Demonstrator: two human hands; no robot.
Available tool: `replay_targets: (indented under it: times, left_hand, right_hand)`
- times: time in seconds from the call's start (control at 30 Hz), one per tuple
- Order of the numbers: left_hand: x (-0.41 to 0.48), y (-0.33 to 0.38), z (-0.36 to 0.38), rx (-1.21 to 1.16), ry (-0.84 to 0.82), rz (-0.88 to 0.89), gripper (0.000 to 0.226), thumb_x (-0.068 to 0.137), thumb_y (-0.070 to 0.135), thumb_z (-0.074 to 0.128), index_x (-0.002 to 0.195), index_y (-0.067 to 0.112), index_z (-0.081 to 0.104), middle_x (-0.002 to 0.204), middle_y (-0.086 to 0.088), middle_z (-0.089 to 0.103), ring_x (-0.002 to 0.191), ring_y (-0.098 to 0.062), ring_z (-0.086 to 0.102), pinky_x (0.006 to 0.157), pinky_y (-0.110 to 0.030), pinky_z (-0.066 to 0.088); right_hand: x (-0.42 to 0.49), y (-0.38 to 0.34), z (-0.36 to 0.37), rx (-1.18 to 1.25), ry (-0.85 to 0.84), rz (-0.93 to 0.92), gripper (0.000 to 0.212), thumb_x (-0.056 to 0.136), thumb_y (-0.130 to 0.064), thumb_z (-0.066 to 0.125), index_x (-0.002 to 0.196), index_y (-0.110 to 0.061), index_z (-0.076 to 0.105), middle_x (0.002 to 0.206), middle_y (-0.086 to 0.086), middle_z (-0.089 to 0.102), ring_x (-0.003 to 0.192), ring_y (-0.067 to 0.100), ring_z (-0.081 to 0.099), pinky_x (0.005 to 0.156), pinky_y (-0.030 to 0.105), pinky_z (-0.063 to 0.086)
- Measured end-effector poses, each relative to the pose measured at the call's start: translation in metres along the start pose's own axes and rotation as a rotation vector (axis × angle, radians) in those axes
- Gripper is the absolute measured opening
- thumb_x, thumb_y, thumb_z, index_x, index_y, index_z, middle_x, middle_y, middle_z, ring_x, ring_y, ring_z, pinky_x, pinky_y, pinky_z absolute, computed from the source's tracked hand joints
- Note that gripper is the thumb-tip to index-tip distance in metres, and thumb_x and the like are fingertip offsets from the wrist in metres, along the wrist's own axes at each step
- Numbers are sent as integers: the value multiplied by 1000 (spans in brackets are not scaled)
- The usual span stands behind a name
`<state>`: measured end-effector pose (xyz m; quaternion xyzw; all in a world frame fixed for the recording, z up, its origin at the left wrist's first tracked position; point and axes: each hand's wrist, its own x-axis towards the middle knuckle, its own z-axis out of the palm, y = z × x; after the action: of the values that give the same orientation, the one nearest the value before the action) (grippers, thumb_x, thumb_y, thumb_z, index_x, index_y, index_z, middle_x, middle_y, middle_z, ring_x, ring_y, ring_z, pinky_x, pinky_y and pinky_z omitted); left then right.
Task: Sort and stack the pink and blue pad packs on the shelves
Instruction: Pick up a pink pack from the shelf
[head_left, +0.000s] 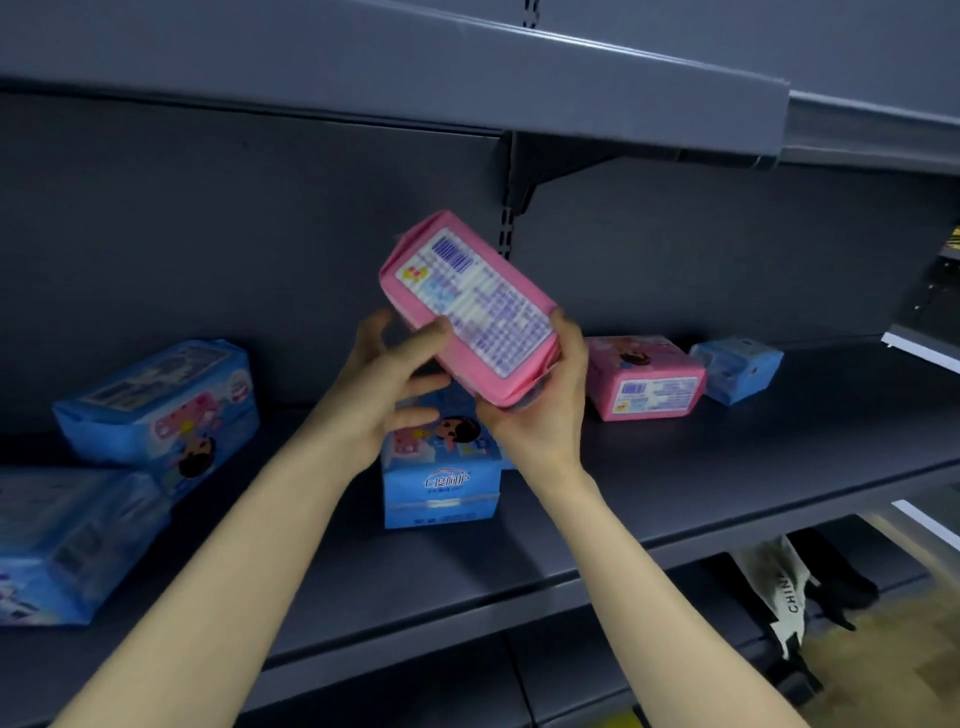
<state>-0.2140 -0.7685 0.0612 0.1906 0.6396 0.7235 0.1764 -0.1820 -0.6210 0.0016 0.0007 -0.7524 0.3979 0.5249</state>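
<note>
A pink pad pack (470, 301) is held up in the air above the grey shelf (727, 467), its printed label facing me. My right hand (540, 405) grips its lower right end. My left hand (387, 384) touches its left edge with the thumb on the label and the other fingers spread. Under the hands a blue pack (441, 478) stands upright on the shelf. A second pink pack (647, 376) lies to the right, with a small blue pack (737, 366) beside it. Two blue packs, one upper (156, 405) and one lower (67, 540), lie stacked at the left.
An upper shelf (415, 78) overhangs close above the held pack. A shelf bracket and slotted upright (511, 192) sit behind it. Below the shelf at the right a white bag with black lettering (784, 592) and dark items lie on a lower level.
</note>
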Motion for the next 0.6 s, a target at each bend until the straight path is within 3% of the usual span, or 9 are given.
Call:
replay_targets:
  times: [0.1,0.17,0.23,0.37,0.43,0.5,0.6]
  left_hand:
    - [-9,-8,12,25,-31,35,89,60,38,83,132,27,31,116,3,62,101,-16,63,81,-36,53]
    - [-11,-15,18,61,5,107,78,69,19,80,128,25,30,111,5,61,97,-9,62,69,-20,54]
    - [-11,-20,19,63,33,178,82,64,11,81,127,20,30,107,2,59,91,-10,61,57,-13,49]
    - [-3,-26,6,-190,134,195,101,37,26,79,125,11,33,116,-12,57,90,-21,64,57,-29,55]
    - [2,-26,-3,-296,169,200,109,33,24,83,128,2,34,118,-17,57,89,-23,65,63,-33,57]
    - [3,-26,-9,-334,166,236,119,30,30,92,129,-7,37,107,-18,61,82,-21,67,62,-31,56]
    - [2,-29,-10,-369,140,266,110,41,30,91,131,-5,37,110,-17,60,90,-22,65,68,-28,54]
  right_hand:
    - [-5,-8,9,-110,56,-120,91,57,-2,81,127,-27,28,113,14,45,104,22,42,85,35,42]
    - [-8,-14,15,-168,64,-171,92,59,-3,78,130,-27,24,117,21,45,105,22,38,90,34,37]
    - [-9,-19,19,-213,62,-247,94,62,-7,73,133,-26,16,124,15,37,109,26,37,96,31,30]
    - [-10,-33,22,-186,-39,-256,83,63,-24,60,136,-20,21,124,2,31,112,24,34,98,35,31]
    - [-10,-35,22,-174,-71,-231,76,64,-32,55,133,-15,28,121,1,31,107,22,34,94,30,32]
    - [-13,-37,25,-155,-82,-229,68,65,-31,53,129,-15,35,118,1,32,103,22,34,92,18,26]
    - [-21,-45,30,-141,-109,-246,59,66,-25,52,124,-16,42,121,3,34,103,22,35,91,10,24]
